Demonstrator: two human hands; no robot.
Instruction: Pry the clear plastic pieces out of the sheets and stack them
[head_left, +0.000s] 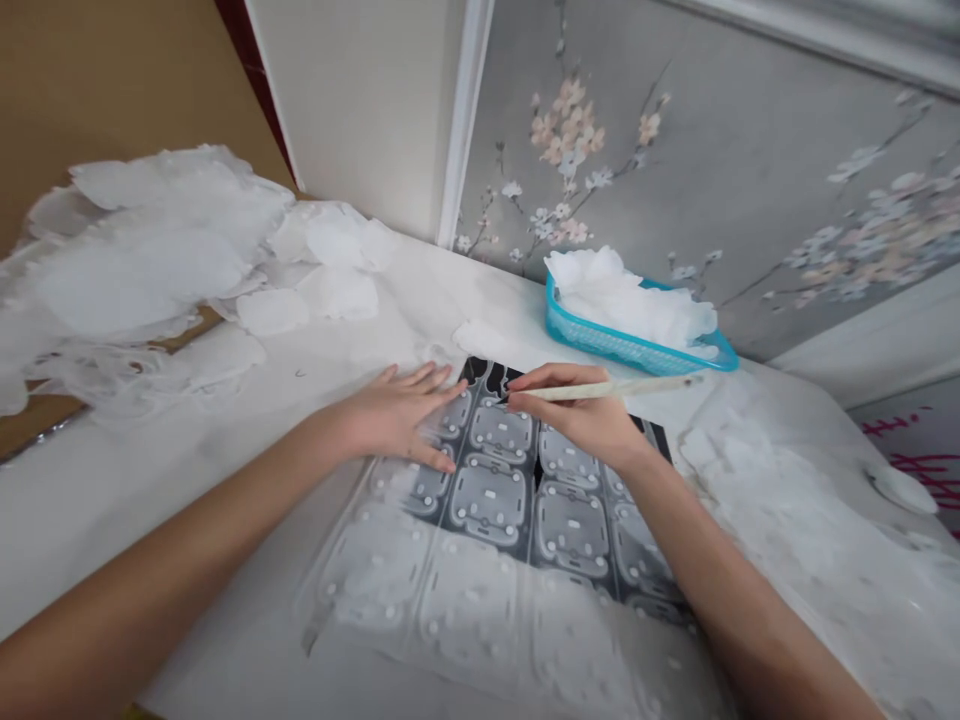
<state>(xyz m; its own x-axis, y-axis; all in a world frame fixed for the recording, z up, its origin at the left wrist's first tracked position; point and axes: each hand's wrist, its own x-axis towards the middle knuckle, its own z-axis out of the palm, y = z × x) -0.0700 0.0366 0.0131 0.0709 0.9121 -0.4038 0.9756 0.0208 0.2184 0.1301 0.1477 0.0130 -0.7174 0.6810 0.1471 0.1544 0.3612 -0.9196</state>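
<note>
A translucent sheet (488, 498) with rows of rounded-square moulded shapes lies on the white table, its upper part over a black surface (660, 440). My left hand (397, 415) rests flat on the sheet's upper left, fingers spread, holding nothing. Pinched in my right hand (577, 405) is a thin, pale, pen-like tool (637, 387). Its narrow tip points left and down at the top edge of one shape, close to my left fingertips. I cannot make out whether that tip is a blade. The sheet's lower part lies beyond the black, over white.
A blue basket (630, 345) heaped with white translucent pieces stands at the back, by the flowered wall panel (600, 130). On the left is a large pile of similar pieces (150, 240). Clear plastic film (817, 520) covers the table's right side.
</note>
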